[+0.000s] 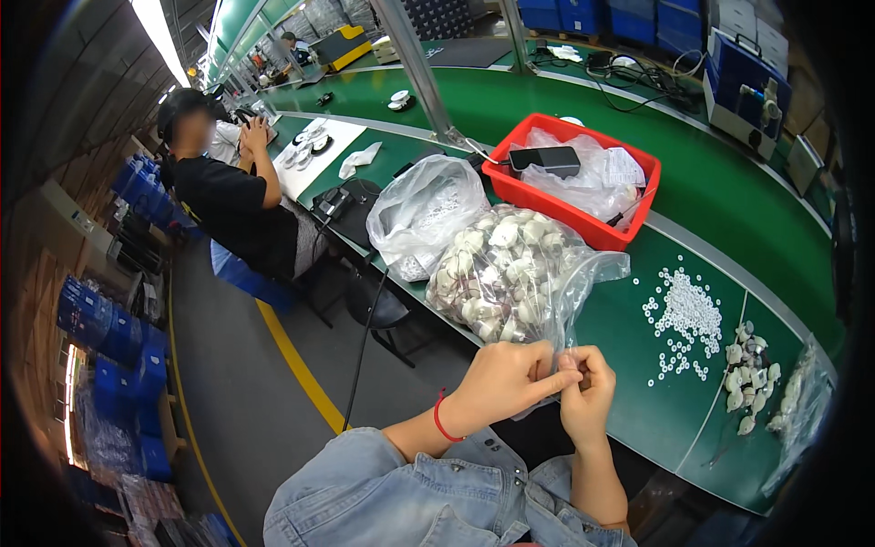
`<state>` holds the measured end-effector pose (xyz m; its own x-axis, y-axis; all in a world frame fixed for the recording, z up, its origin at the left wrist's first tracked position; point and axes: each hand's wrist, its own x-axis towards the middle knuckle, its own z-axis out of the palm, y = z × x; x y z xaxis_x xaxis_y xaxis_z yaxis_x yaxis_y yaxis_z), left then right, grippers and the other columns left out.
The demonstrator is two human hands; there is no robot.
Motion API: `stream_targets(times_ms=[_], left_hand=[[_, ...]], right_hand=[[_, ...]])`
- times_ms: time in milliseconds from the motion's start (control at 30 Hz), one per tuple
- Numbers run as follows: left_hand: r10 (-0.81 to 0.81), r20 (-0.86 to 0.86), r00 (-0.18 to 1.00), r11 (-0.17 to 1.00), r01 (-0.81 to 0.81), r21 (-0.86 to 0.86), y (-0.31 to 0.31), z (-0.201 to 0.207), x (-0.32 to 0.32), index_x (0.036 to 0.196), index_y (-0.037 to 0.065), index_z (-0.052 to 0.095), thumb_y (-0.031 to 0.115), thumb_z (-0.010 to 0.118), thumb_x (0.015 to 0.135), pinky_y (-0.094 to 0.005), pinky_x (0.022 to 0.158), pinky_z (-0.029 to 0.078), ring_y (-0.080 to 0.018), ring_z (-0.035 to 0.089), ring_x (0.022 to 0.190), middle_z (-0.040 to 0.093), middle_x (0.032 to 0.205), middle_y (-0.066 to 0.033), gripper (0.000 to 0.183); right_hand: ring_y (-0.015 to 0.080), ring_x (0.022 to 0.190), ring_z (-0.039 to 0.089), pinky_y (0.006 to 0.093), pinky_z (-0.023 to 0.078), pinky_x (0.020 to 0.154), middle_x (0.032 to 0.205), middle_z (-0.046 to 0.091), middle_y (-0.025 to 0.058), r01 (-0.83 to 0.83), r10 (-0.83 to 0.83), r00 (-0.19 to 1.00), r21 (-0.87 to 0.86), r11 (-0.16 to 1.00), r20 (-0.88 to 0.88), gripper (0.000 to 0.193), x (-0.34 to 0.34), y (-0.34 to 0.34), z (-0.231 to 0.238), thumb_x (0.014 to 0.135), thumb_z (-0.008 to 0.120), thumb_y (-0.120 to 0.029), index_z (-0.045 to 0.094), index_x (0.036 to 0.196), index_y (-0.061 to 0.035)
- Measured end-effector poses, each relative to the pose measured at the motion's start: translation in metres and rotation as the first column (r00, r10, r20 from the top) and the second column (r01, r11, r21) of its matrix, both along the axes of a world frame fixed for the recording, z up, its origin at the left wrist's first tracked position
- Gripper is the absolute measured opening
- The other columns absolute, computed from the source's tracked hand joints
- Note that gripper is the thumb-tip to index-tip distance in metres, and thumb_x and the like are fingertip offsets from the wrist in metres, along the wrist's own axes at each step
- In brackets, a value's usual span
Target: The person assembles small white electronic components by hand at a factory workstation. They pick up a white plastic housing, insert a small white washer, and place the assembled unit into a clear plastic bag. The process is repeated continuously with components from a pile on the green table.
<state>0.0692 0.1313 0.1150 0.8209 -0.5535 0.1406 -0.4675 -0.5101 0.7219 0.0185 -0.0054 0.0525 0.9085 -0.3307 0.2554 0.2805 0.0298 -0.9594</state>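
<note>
Bag [577, 296] of clear plastic, at the near edge of the green table [656, 415] in front of me, packed with white knobs [504, 235] that have reddish-dark bits among them. Its full body lies to the far left and its slack end comes near right to my fingers, so its long axis runs from far left to near right; 1 loose corner juts out to the right. My left hand [510, 378] pinches the slack end between thumb and forefinger, and my right hand [588, 392] pinches it just beside, the fingertips of the 2 meeting; the plastic between them is mostly hidden.

Just left of it, an open bag [387, 214] holds small white rings. On its far side, a red bin [602, 232] holds crumpled clear plastic, with a black device [545, 161] on top, near the left end. To the right, loose rings [688, 305] are spread over the table; farther right lie loose knobs [752, 374], and beside them a clear pouch [807, 428] with more knobs in it.
</note>
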Motion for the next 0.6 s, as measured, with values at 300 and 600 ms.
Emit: stream_targets(times_ms=[300,600], left_hand=[[-0.206,-0.001,0.979,0.977,0.206,-0.063,0.005,-0.008,0.008,0.079,0.006,0.062,0.029,0.057,0.097,-0.0367,0.049,0.044,-0.0293,0.059,0.049,0.058,0.056,-0.0104,0.030],[-0.153,-0.002,0.988,0.973,0.150,-0.175,0.000,-0.024,0.003,0.082,0.003,0.057,0.024,0.050,0.100,-0.0366,0.051,0.045,-0.0281,0.059,0.052,0.060,0.061,-0.0120,0.028]], right_hand=[[0.0050,0.065,0.049,0.0209,0.042,0.060,0.081,0.055,0.0006,-0.140,0.156,0.988,0.412,0.900,-0.005,0.015,-0.006,0.001,-0.004,0.102,0.053,-0.016,0.053,0.095,-0.0030],[0.0048,0.071,0.048,0.0195,0.040,0.061,0.079,0.048,-0.0015,-0.175,0.176,0.984,0.230,0.957,0.018,0.021,-0.007,0.007,-0.020,0.103,0.051,-0.018,0.047,0.088,-0.0055]])
